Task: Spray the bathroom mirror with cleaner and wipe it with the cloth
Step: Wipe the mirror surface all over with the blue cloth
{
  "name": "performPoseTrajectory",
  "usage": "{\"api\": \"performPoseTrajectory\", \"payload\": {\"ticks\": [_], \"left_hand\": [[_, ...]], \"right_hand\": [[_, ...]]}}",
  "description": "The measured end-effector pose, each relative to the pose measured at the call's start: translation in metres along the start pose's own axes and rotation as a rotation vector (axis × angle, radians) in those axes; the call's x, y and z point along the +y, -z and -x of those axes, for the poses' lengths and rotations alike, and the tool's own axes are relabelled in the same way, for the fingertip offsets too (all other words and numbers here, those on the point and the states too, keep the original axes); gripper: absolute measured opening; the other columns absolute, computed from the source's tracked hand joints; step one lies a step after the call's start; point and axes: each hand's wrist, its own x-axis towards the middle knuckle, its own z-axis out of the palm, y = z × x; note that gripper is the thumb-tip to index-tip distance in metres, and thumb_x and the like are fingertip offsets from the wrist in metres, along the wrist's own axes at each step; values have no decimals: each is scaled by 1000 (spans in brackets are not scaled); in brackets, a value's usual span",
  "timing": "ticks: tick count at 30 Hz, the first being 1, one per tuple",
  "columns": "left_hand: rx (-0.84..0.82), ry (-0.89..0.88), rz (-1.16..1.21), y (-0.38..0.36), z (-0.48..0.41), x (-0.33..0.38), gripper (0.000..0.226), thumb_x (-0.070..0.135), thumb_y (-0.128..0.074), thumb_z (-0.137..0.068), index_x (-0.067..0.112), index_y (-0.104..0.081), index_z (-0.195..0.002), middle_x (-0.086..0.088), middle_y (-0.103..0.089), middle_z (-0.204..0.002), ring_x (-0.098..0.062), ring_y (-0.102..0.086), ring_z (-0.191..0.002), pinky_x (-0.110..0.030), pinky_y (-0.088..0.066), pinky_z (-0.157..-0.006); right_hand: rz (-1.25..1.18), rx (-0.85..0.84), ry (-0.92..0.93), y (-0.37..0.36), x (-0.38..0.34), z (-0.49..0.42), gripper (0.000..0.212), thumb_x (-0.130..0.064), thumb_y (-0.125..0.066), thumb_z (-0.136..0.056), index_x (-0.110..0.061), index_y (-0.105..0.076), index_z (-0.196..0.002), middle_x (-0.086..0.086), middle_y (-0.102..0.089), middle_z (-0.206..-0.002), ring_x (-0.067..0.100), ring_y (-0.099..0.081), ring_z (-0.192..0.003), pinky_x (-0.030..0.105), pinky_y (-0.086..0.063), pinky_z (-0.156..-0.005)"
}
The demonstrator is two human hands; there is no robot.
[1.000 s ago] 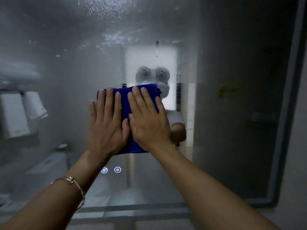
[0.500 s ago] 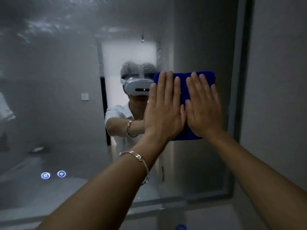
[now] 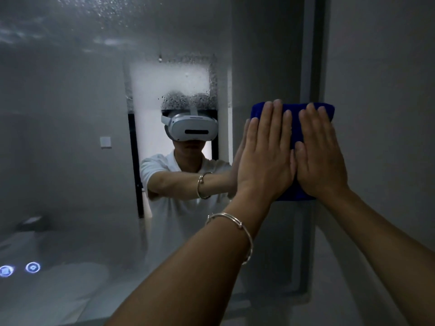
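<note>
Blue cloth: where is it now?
Head view, right of centre: the blue cloth is pressed against the mirror under the left hand and right hand, at the mirror's right edge.

The cloth lies flat against the mirror at its right edge. Both hands press on it side by side, the left hand just left of the right hand. A bracelet sits on the left wrist. The wall stands right of the mirror. Two buttons sit at the mirror's lower left, and droplets cling up and left of the cloth.
</note>
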Motion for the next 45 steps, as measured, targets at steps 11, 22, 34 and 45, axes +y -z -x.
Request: {"api": "performPoseTrajectory", "payload": {"ticks": [11,22,34,45], "left_hand": [[35,-101,-84,11,28,-48,59,37,-16,-98,6,-11,-147,-15,-12,-155,-27,-9,-144,-44,-4,-115],[-92,-126,3,-6,110,-25,63,39,-21,-98,2,-5,-146,-21,3,-152,-31,5,-142,-44,1,-117],[-285,-347,18,-44,241,31,64,44,-24,-92,6,-17,-142,-18,-5,-155,-32,8,-143,-49,9,-115],[-227,-342,-76,-14,149,-3,68,53,-20,-92,12,-15,-146,-13,-4,-152,-28,-3,-143,-54,11,-112]], "right_hand": [[93,41,-73,-12,-54,8,57,-27,-21,-95,-10,0,-145,2,-1,-152,15,0,-142,29,12,-115],[62,49,-25,-33,-49,87,57,-24,-30,-93,-8,-20,-146,13,-24,-153,25,-14,-142,38,0,-117],[67,-57,-103,-63,-33,259,55,-32,-14,-103,-15,2,-152,2,4,-160,22,-3,-147,43,-12,-116],[46,-68,-95,-29,-30,152,59,-23,-30,-95,-10,-12,-150,16,-23,-152,29,-12,-142,44,-6,-116]]}}
